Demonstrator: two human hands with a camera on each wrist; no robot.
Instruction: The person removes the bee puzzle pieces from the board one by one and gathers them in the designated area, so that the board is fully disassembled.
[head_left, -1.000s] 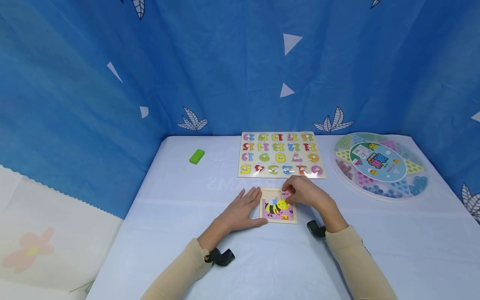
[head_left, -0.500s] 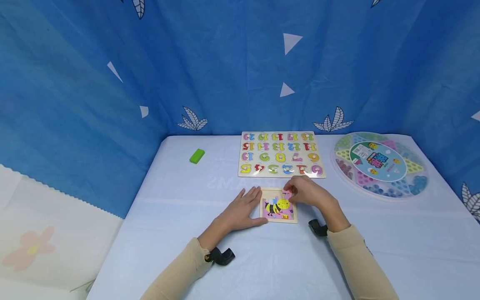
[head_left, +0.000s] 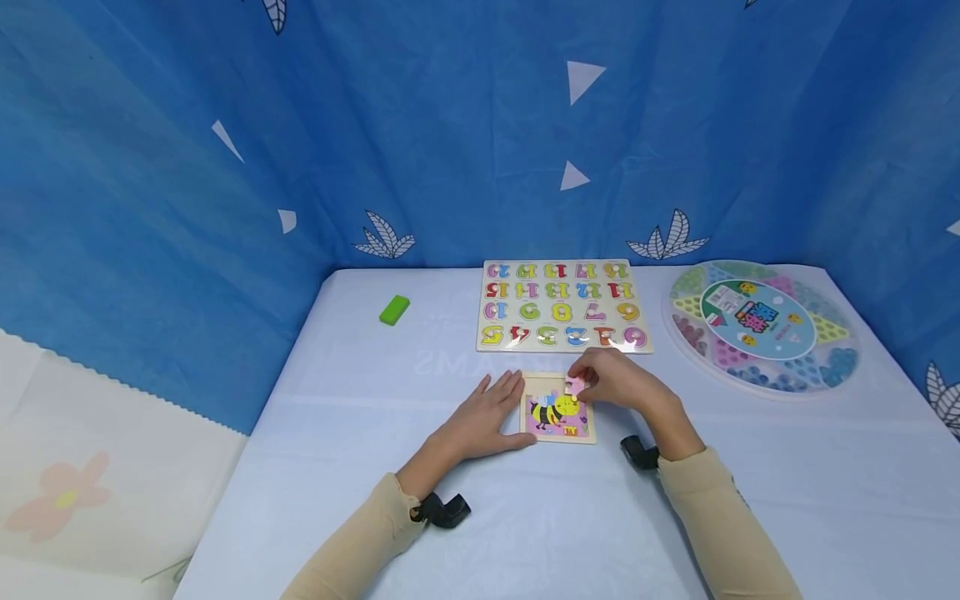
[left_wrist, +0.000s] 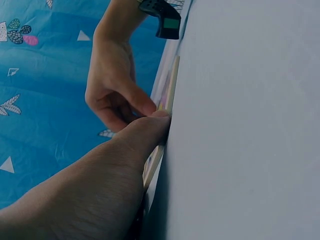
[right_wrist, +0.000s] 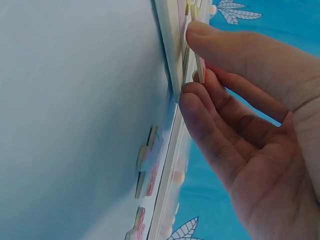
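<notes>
A small square wooden jigsaw tray with a yellow-and-black bee picture lies on the table. Bare wood shows along the upper part of its inside. My left hand rests at the tray's left side, its fingers extended along the edge and the thumb at the lower left corner. Over the upper right corner, my right hand pinches a pink jigsaw piece between thumb and fingers. In the right wrist view, that jigsaw piece stands on edge, tilted clear of the tray.
Behind the tray lies a wooden number puzzle board. A round marble game box is at the back right, a green block at the back left. Loose jigsaw pieces lie on the table in the right wrist view. Blue curtain hangs behind.
The right hand has shifted slightly right, and the pink piece in its fingers has tipped up from the tray's upper right corner. The left hand has stayed in place.
</notes>
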